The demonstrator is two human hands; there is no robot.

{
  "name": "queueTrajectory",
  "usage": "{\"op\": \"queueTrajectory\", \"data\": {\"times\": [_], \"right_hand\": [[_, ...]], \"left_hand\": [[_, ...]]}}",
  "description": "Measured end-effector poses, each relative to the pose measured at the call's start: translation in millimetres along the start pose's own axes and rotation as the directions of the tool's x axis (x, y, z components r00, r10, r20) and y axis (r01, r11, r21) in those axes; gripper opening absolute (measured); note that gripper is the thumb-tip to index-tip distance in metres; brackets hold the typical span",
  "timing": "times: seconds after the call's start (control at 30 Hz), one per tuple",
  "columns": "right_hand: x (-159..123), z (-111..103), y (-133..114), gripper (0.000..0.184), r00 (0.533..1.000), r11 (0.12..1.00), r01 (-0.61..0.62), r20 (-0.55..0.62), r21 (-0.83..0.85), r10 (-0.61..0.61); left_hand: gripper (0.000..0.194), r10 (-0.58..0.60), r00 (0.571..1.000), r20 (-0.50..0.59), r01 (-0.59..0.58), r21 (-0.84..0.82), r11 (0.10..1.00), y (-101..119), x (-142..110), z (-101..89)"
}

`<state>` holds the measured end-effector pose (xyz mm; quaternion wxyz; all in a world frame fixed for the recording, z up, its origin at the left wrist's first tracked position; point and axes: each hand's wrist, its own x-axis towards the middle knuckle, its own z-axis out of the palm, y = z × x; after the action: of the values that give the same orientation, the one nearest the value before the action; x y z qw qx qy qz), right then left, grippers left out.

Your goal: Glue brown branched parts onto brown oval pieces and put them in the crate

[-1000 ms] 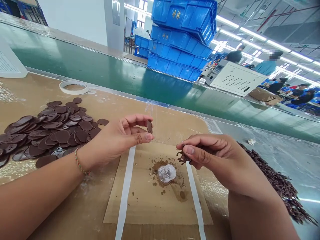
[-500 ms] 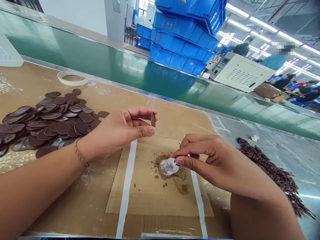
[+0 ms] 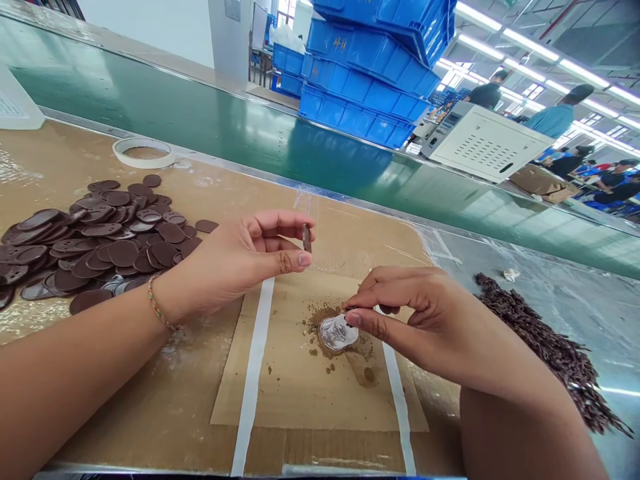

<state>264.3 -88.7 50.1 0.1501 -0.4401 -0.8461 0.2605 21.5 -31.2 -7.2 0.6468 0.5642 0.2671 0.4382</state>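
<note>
1. My left hand [image 3: 235, 260]: thumb and forefinger pinched almost shut on a thin, matte dark brown disc [image 3: 307, 238], held by its rim and seen edge-on.
2. My right hand [image 3: 405, 313]: thumb and fingers curled close together at the top edge of a clear, glossy round piece [image 3: 338, 333]. Whether they have hold of it, I cannot tell.
3. Beneath that piece: gritty brown powder [image 3: 315, 317] scattered over a flat cardboard sheet [image 3: 280, 393], which sits between 2 white tape strips [image 3: 255, 380].
4. On my left wrist: a thin braided multicoloured bracelet [image 3: 159, 303].
5. Left of my hand: a loose, overlapping pile of smooth dark brown discs [image 3: 123, 253], several pierced with small holes, on brown paper [image 3: 150, 407]. Beyond it lies a white tape roll [image 3: 143, 153].
6. To my right: a heap of dark, shaggy, fringe-like strips [image 3: 540, 347] on plastic sheeting [image 3: 565, 300].
7. Farther out: a green conveyor belt [image 3: 165, 113], stacked blue plastic crates [image 3: 370, 80], a vented white cabinet [image 3: 490, 143] and co-workers [image 3: 553, 120] on the factory floor.
</note>
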Motion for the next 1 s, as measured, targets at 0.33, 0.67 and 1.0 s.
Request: {"op": "queueTrajectory", "data": {"times": [0.33, 0.67, 1.0], "right_hand": [[-5, -3, 5, 0.011, 0.934, 0.943, 0.021, -0.343, 0.333, 0.1], [6, 19, -3, 0.009, 0.855, 0.762, 0.254, -0.506, 0.596, 0.11], [10, 26, -17, 0.017, 0.89, 0.771, 0.284, -0.457, 0.57, 0.009]], "left_hand": [[0.035, 0.032, 0.999, 0.003, -0.031, -0.059, 0.998, 4, -5, 10.5], [0.029, -0.084, 0.976, 0.202, 0.137, -0.264, 0.955, 8, -19, 32.2], [0.028, -0.062, 0.963, 0.263, 0.152, -0.336, 0.93, 4, -18, 32.9]]}}
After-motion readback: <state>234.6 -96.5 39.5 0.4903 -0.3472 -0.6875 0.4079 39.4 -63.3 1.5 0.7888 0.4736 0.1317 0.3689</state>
